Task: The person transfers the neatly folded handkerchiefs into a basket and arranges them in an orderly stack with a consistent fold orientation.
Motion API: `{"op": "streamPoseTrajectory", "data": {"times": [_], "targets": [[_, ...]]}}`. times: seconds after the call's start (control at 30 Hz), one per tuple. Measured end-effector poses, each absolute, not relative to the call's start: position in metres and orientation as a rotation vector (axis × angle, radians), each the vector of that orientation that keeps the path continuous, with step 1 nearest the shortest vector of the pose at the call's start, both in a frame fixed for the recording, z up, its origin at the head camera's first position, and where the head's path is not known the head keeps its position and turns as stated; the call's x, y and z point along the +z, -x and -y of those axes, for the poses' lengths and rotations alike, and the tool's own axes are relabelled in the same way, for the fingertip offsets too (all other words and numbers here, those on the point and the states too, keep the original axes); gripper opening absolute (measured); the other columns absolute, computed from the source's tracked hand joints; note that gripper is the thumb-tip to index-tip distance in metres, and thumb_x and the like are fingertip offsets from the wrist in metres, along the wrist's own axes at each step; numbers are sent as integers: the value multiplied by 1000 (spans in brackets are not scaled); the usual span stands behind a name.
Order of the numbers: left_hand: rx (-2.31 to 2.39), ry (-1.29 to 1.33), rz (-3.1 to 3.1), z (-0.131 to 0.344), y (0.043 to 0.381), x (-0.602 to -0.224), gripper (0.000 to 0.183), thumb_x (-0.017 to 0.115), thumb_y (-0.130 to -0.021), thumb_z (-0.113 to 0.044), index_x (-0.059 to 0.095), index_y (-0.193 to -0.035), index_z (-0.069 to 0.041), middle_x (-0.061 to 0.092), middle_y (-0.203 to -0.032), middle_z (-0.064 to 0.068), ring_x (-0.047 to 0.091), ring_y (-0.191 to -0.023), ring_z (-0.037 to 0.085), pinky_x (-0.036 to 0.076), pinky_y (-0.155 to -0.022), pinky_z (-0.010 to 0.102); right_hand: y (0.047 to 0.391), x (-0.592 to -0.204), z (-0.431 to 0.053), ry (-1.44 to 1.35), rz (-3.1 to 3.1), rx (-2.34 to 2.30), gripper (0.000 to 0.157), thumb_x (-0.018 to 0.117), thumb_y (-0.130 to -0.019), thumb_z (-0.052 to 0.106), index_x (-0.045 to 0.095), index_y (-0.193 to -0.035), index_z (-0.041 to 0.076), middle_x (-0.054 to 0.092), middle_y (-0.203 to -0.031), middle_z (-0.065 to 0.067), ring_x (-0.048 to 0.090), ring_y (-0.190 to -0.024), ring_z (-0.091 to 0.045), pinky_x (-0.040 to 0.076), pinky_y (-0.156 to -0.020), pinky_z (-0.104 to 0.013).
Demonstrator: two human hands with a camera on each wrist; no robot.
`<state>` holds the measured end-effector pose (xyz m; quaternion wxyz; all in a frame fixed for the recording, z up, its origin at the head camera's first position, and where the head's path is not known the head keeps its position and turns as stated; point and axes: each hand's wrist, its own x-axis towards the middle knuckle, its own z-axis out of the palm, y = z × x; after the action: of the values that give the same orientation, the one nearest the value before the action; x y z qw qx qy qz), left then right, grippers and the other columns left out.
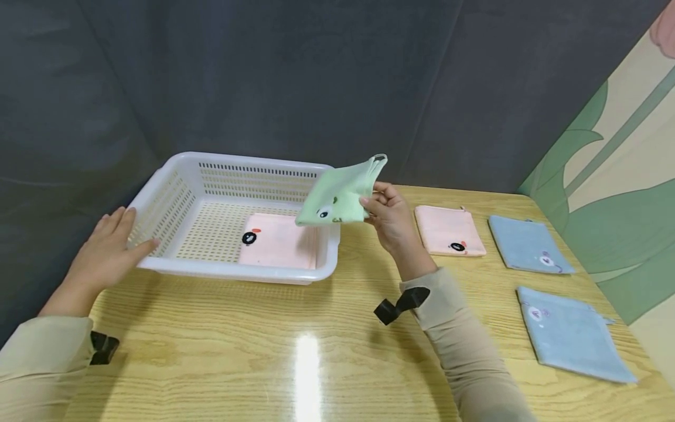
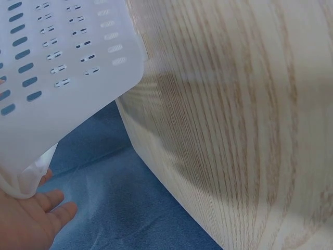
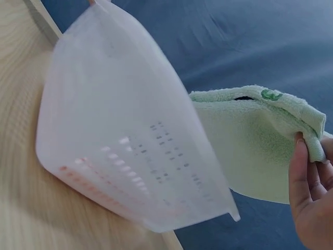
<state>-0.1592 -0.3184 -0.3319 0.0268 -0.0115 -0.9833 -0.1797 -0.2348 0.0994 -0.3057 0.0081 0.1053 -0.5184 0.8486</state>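
Note:
A folded green hand towel [image 1: 337,193] with a stitched cartoon eye and a hanging loop is pinched at its right edge between the thumb and fingers of my right hand [image 1: 392,220]. It is held up over the right end of a white plastic basket [image 1: 248,269]. Inside the basket a folded pink towel [image 1: 282,240] lies flat, partly hidden beneath the green one. At the basket's left front corner my left hand [image 1: 108,252] rests on the rim, fingers stretched along the left side and thumb over the front edge. The left wrist view shows those fingers [image 2: 52,205] reaching past the rim.
Right of the basket, another pink towel [image 1: 448,231] and two blue towels [image 1: 529,243] lie on the wooden table [image 1: 237,351]. A dark curtain [image 1: 274,82] hangs behind the table, and a painted wall [image 1: 633,176] borders its right side.

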Motion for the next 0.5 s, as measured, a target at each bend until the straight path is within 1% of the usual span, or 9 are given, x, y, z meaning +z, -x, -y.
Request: {"op": "streamPoseTrajectory", "data": {"times": [0.07, 0.1, 0.3, 0.5], "targets": [[-555, 35, 3042, 318, 159, -332, 78, 35, -89, -43, -2, -133, 11, -4, -136, 33, -10, -122, 46, 4, -92, 61, 234, -308, -95, -343, 1612, 2671, 20, 64, -73, -5, 59, -81, 13, 55, -65, -1, 53, -54, -9, 44, -49, -21], [-554, 36, 3044, 318, 159, -331, 78, 35, -89, -43, -2, -133, 11, -4, -136, 33, -10, -122, 45, 4, -92, 61, 233, -308, -93, -352, 1615, 2678, 20, 64, -72, -5, 59, -82, 13, 55, -66, -1, 53, -54, -9, 44, -50, -21], [-558, 38, 3055, 318, 159, -330, 78, 35, -89, -43, -3, -133, 10, -5, -136, 32, -11, -122, 45, 4, -92, 61, 234, -307, -81, -363, 1674, 2679, 26, 56, -76, -11, 59, -82, 14, 56, -65, -1, 54, -55, -9, 45, -50, -21], [-558, 27, 3055, 317, 158, -330, 78, 34, -89, -43, -3, -133, 10, -5, -136, 32, -11, -122, 45, 3, -92, 61, 235, -307, -71, -384, 1697, 2696, 24, 59, -75, -10, 60, -80, 14, 57, -65, 0, 54, -55, -9, 46, -51, -22]]}}
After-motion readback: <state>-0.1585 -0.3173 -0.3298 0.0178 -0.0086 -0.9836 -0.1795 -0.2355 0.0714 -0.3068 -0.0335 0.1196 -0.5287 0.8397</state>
